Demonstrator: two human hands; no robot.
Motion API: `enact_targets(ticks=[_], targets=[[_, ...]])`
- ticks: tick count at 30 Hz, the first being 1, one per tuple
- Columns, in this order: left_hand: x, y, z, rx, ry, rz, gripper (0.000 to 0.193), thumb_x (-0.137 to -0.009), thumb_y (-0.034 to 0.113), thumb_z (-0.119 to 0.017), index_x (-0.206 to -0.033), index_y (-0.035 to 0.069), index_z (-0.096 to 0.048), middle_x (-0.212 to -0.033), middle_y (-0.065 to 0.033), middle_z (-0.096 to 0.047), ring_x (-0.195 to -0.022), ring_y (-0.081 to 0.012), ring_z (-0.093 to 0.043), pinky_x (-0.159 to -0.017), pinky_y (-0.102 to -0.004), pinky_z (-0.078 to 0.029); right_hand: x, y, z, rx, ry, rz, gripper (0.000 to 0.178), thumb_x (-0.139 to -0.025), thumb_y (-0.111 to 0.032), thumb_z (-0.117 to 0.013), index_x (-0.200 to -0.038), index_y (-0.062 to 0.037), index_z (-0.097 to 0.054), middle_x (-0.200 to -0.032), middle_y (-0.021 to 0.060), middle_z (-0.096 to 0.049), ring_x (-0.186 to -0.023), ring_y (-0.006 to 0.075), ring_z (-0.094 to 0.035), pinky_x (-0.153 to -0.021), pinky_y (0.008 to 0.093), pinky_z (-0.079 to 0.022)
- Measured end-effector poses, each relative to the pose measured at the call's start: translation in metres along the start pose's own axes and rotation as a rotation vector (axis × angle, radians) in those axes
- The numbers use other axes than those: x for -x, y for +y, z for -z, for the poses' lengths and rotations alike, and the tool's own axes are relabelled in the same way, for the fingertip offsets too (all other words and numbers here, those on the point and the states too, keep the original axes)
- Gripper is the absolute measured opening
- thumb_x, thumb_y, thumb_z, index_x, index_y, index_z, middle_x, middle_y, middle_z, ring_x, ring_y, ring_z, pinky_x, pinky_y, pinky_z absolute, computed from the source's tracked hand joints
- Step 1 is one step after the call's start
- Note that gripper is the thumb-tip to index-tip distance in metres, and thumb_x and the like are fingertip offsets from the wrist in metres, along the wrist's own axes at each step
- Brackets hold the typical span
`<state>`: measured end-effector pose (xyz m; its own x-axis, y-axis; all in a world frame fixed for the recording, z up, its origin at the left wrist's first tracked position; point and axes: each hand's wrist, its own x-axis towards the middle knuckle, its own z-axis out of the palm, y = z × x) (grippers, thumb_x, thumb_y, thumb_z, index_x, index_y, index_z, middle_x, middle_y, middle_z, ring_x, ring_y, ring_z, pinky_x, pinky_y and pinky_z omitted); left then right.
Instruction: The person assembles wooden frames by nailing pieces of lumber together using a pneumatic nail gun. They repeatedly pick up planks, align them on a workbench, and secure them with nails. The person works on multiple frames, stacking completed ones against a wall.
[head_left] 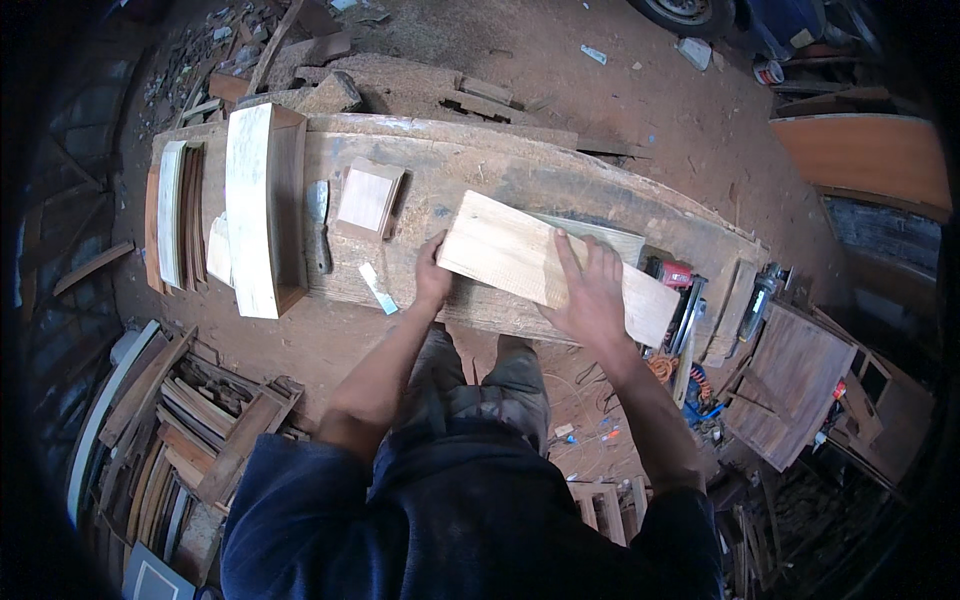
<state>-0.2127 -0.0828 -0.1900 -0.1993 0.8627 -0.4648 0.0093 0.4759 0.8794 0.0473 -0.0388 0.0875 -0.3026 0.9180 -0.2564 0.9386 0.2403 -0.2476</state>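
A pale, flat wooden board lies slanted on a worn wooden workbench. My left hand grips the board's near left end, thumb over the edge. Fingers spread, my right hand lies flat on top of the board toward its right end. Under the board a second thin pale strip pokes out on the far side.
On the bench's left stand a long pale plank, stacked slats, a small square block, a hatchet-like tool and a blue-white strip. A red power tool lies at right. Scrap wood litters the dirt floor.
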Motion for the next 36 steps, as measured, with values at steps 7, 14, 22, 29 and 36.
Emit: enact_targets(ticks=[7, 14, 22, 29, 36], targets=[[0.017, 0.1, 0.032, 0.288, -0.116, 0.362, 0.064, -0.112, 0.047, -0.033, -0.145, -0.003, -0.054, -0.138, -0.0148, -0.063, -0.13, -0.0206, -0.055, -0.113, -0.0351, -0.038, -0.025, -0.003, -0.02, 0.169, -0.165, 0.043, 0.104, -0.073, -0.02, -0.082, -0.163, -0.0147, -0.03, -0.148, 0.0311, -0.04, -0.14, 0.0456, -0.039, -0.121, 0.0584, -0.023], [0.028, 0.116, 0.018, 0.231, -0.281, 0.381, 0.055, -0.111, 0.042, -0.041, -0.139, 0.0, -0.06, -0.135, -0.0115, -0.063, -0.123, -0.0197, -0.058, -0.108, -0.0348, -0.043, -0.022, 0.02, -0.038, 0.245, -0.124, 0.086, 0.094, -0.082, -0.011, -0.071, -0.164, -0.0177, -0.027, -0.157, 0.0271, -0.035, -0.148, 0.0439, -0.033, -0.123, 0.0643, -0.016], [-0.028, 0.112, 0.035, -0.1, -0.013, 0.134, 0.046, -0.108, 0.042, -0.051, -0.122, 0.001, -0.068, -0.109, -0.0081, -0.071, -0.1, -0.017, -0.064, -0.089, -0.0326, -0.049, 0.054, 0.02, -0.023, -0.401, 0.468, -0.234, 0.069, -0.087, -0.03, -0.08, -0.144, -0.0042, -0.053, -0.145, 0.0221, -0.046, -0.137, 0.0396, -0.043, -0.117, 0.0565, -0.032], [-0.059, 0.172, 0.0, -0.19, -0.065, 0.008, 0.06, -0.108, 0.05, -0.051, -0.134, -0.002, -0.062, -0.123, -0.0094, -0.066, -0.11, -0.0194, -0.059, -0.102, -0.0332, -0.043, 0.113, 0.064, -0.094, -0.754, 0.86, -0.909, 0.049, -0.09, -0.008, -0.073, -0.136, 0.0007, -0.057, -0.132, 0.0179, -0.055, -0.122, 0.0309, -0.055, -0.101, 0.0399, -0.047], [-0.031, 0.123, 0.016, 0.458, -0.441, 0.583, 0.071, -0.108, 0.06, -0.034, -0.143, 0.002, -0.054, -0.139, -0.016, -0.063, -0.124, -0.0309, -0.065, -0.105, -0.0458, -0.053, 0.092, 0.148, -0.195, -0.981, 0.762, -0.842, 0.056, -0.087, -0.009, -0.073, -0.139, 0.0004, -0.055, -0.126, 0.0201, -0.063, -0.118, 0.035, -0.06, -0.1, 0.0436, -0.049]])
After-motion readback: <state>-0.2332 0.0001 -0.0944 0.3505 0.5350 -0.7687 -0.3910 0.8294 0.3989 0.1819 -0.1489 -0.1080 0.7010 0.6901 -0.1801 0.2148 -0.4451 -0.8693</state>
